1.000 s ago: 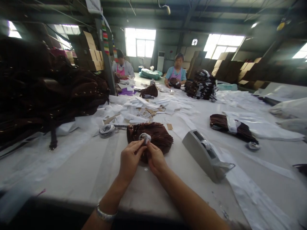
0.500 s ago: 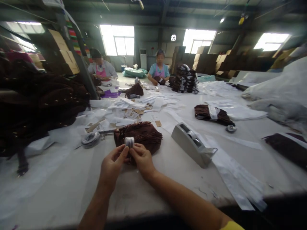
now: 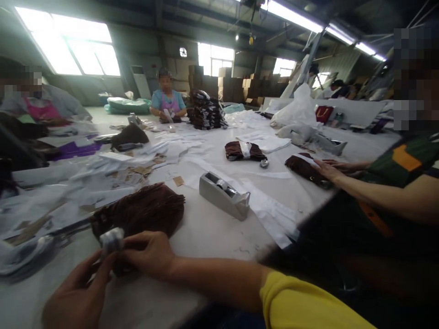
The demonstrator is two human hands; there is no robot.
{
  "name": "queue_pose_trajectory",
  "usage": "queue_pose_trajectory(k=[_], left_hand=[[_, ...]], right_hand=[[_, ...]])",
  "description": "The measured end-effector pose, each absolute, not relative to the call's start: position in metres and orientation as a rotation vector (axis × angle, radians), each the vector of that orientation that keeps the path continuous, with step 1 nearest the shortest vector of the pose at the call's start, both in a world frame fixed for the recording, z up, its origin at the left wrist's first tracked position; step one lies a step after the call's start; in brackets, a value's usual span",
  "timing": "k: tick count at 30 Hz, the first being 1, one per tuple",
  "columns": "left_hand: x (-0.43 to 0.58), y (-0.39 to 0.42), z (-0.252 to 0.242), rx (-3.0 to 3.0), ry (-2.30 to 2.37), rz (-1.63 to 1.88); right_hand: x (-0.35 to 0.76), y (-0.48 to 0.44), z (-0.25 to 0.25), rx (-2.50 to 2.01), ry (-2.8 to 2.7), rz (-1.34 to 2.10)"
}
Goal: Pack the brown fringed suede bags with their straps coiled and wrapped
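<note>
My left hand (image 3: 78, 288) and my right hand (image 3: 151, 253) meet at the lower left, both closed with fingertips pinched at a small white-and-grey wrapped bundle (image 3: 112, 239). What lies inside the wrapping is hidden. Right behind the hands, a dark brown fringed bag (image 3: 147, 208) lies flat on the table. From its left side a strap runs to a coil in greyish wrapping (image 3: 24, 260), blurred near the picture's edge. A grey tape dispenser (image 3: 224, 194) stands to the right of this bag.
White strips (image 3: 270, 212) lie beyond the dispenser. Another brown fringed bag (image 3: 236, 151) with a white band is farther back. At right, a co-worker's hands (image 3: 327, 171) rest on a brown bag. Paper and tags (image 3: 139, 171) litter the left; a bag stack (image 3: 206, 109) stands behind.
The view has swung right, so the table's things appear farther left and a co-worker at the right shows. Both my hands still pinch the wrapped bundle in front of the bag.
</note>
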State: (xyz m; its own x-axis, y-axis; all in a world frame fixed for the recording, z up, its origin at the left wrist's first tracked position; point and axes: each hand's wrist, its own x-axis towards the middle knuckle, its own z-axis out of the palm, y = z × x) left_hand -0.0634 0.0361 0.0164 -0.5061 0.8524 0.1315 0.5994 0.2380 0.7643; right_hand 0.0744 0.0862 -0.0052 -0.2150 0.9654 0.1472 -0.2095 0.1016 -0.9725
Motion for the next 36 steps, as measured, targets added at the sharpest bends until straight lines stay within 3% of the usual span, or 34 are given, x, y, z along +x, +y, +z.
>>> queue_pose_trajectory(k=[3,11,20,23,29,32,36], left_hand=[[-0.061,0.033,0.023,1.247,2.302,0.98],[-0.062,0.029,0.017,1.231,1.925,1.357],[-0.074,0.025,0.012,1.258,1.55,1.467],[-0.076,0.021,0.005,1.145,1.499,1.509],[-0.078,0.012,0.01,1.06,1.386,1.411],[-0.08,0.012,0.009,1.029,1.358,1.358],[-0.083,0.012,0.0,0.989,1.319,1.329]], right_hand=[[0.074,0.084,-0.006,-0.856,-1.302,1.312],[0.077,0.083,-0.005,-0.83,-1.31,1.34],[0.087,0.084,0.014,-0.83,-1.622,1.373],[0.099,0.099,0.045,-0.874,-1.813,1.209],[0.094,0.205,0.103,-0.972,-2.139,0.522],[0.071,0.274,0.103,-1.046,-2.462,0.281],[0.025,0.332,0.078,-1.005,-2.746,0.3]])
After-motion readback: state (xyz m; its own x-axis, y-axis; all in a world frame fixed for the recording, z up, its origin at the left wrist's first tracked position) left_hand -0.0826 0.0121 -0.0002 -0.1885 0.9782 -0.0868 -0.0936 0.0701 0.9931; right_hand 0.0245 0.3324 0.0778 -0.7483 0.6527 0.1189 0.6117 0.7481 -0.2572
